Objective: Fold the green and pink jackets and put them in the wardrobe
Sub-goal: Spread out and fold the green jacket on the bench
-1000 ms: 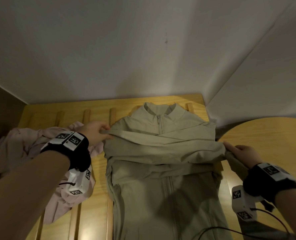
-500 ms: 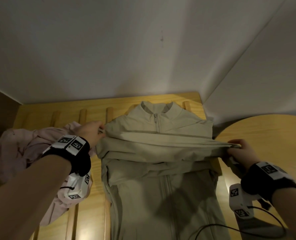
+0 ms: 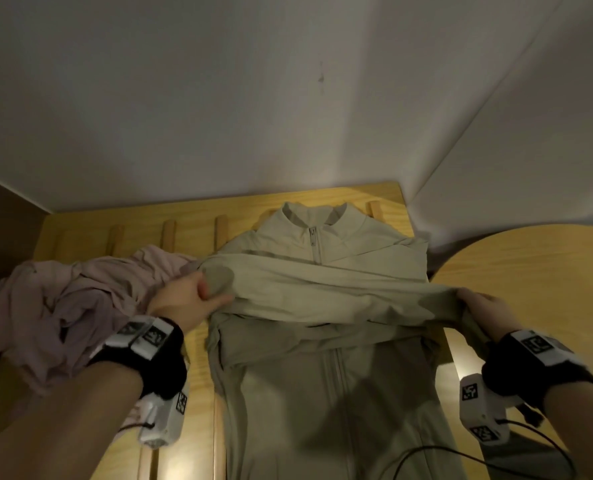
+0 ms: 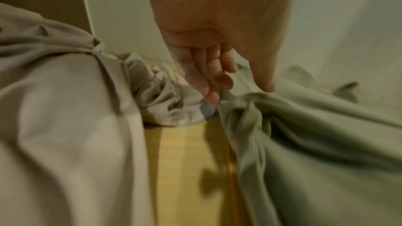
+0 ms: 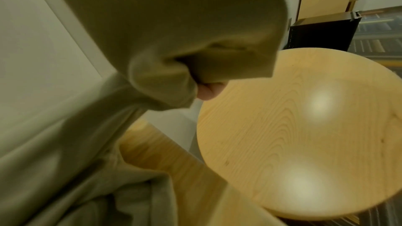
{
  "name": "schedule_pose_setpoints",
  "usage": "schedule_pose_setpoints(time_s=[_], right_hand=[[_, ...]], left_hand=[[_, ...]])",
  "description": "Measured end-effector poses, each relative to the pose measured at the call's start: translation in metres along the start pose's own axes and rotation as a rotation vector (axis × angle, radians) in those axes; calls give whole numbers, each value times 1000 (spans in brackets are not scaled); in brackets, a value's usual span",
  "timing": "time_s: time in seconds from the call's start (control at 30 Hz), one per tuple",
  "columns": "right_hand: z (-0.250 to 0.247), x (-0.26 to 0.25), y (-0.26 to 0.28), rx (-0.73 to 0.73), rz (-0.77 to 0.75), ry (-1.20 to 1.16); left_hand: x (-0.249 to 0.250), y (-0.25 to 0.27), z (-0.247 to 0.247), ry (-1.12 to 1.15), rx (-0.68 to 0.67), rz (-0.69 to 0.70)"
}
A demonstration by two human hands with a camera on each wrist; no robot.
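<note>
— Where's the green jacket (image 3: 322,386)?
— Zipped, spread collar-up on the slatted wooden bench (image 3: 198,362), sleeves folded across its chest. The pink jacket (image 3: 56,306) lies crumpled beside it.
— And the hands?
— Left hand (image 3: 187,301) pinches the folded band's left end, right hand (image 3: 478,306) grips its right end.

A slatted wooden bench (image 3: 198,216) is standing against a white wall (image 3: 218,98). A round wooden table (image 5: 304,135) is sitting just beside it on the right. A black cable (image 3: 495,455) is curling near the table's front edge.
</note>
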State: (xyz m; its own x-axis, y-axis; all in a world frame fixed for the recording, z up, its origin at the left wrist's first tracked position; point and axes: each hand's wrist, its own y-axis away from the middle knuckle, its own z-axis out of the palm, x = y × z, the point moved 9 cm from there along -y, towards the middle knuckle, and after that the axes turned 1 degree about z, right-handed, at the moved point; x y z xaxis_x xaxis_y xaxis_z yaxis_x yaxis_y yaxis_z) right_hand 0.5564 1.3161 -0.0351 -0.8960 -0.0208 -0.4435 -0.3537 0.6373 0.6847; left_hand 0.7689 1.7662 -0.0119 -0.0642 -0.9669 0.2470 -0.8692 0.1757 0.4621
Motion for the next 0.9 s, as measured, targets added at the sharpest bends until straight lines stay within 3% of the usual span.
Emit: schedule_pose_setpoints(time_s=[0.13,0.27,0.43,0.57,0.7,0.9], right_hand=[[4,-6,-1,-4,-72,54],[3,-14,-1,16,-134,119],[-2,-22,-3,70,-198,112],[0,-22,-3,26,-181,22],[0,-21,-5,-5,-175,53],[-5,-6,-9,-63,-62,181]], left_hand=[[6,25,36,-65,-62,112],[1,32,35,64,50,82],[7,53,25,44,143,205],[-10,57,32,-70,130,146],[-21,52,52,-92,0,136],[-10,58,41,-196,57,115]])
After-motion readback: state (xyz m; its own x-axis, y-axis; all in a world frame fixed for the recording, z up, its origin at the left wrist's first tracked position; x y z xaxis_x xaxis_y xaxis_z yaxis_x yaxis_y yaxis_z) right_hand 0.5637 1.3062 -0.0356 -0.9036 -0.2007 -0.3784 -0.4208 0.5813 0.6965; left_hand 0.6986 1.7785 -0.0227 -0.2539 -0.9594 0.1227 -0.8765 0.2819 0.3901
